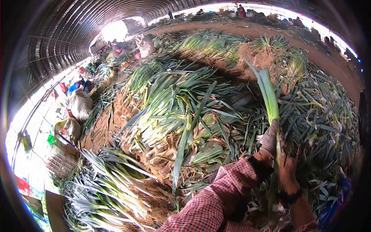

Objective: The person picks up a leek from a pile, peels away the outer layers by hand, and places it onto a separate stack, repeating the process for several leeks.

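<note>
A single leek (pixel 269 98) stands nearly upright at the right, its green leaves pointing up. My left hand (pixel 269 141), in a dirty greyish glove, is wrapped round its stalk just below the leaves. Lower down, my right hand (pixel 287 170) is bare, with a dark band at the wrist, and its fingers are closed on the pale lower part of the leek. The leek's bottom end is hard to make out in the shade.
A big heap of leeks (pixel 166 104) lies ahead, with more leeks (pixel 112 189) at the lower left, roots inward. Loose leaves (pixel 320 127) cover the right side. Sacks (pixel 80 104) stand at the left. People (pixel 241 11) are in the far background under a curved roof.
</note>
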The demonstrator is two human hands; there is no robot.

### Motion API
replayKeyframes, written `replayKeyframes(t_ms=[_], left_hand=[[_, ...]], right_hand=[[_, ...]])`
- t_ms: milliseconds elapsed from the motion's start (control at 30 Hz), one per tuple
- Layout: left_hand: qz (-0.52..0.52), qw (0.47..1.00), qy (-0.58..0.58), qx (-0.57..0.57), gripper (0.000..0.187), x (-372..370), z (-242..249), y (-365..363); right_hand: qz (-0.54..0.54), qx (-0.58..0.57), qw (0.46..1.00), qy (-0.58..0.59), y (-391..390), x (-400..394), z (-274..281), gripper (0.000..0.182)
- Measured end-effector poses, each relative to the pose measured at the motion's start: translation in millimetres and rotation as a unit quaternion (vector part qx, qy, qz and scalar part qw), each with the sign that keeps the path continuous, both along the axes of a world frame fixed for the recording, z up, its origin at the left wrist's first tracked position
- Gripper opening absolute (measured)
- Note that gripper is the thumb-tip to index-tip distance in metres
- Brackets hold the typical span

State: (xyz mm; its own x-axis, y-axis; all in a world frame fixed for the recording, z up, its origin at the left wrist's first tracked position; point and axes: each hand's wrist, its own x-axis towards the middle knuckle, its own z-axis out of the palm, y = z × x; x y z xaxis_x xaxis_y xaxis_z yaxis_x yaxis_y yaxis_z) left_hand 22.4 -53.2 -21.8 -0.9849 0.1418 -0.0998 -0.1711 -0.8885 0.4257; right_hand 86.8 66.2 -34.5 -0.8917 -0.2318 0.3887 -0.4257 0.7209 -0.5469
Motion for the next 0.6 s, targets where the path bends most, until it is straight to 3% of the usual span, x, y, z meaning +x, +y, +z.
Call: replayKeyframes(t_ms=[233, 333, 367, 400, 467, 500, 533, 600], left_hand=[[-0.026, 0.999, -0.029, 0.011, 0.046, 6, 1, -5], [-0.028, 0.998, -0.051, 0.032, 0.044, 10, 7, -1], [-0.036, 0.997, -0.055, 0.034, 0.044, 11, 7, -1], [-0.059, 0.997, -0.045, 0.034, 0.045, 13, 6, -1], [-0.081, 0.995, -0.009, 0.055, 0.045, 6, -2, 7], [-0.089, 0.994, 0.007, 0.067, 0.045, 6, -7, 7], [-0.073, 0.996, -0.009, 0.052, 0.045, 8, 1, 6], [-0.088, 0.989, 0.018, 0.116, 0.045, 7, 4, 6]], right_hand=[[0.003, 0.052, 0.998, 0.041, 5, -9, -15, 0.021], [-0.054, 0.039, 0.997, 0.047, 25, -22, -54, 0.014], [-0.026, -0.159, 0.985, -0.067, 28, -21, -60, 0.014], [0.003, -0.347, 0.921, -0.179, 31, -21, -66, 0.015], [0.086, -0.441, 0.836, -0.315, 25, -5, -31, 0.024], [0.101, -0.250, 0.947, -0.177, 34, 6, -24, 0.026], [0.116, -0.041, 0.992, -0.025, 46, 20, -25, 0.028], [0.076, -0.105, 0.974, -0.187, 45, 31, -16, 0.036]])
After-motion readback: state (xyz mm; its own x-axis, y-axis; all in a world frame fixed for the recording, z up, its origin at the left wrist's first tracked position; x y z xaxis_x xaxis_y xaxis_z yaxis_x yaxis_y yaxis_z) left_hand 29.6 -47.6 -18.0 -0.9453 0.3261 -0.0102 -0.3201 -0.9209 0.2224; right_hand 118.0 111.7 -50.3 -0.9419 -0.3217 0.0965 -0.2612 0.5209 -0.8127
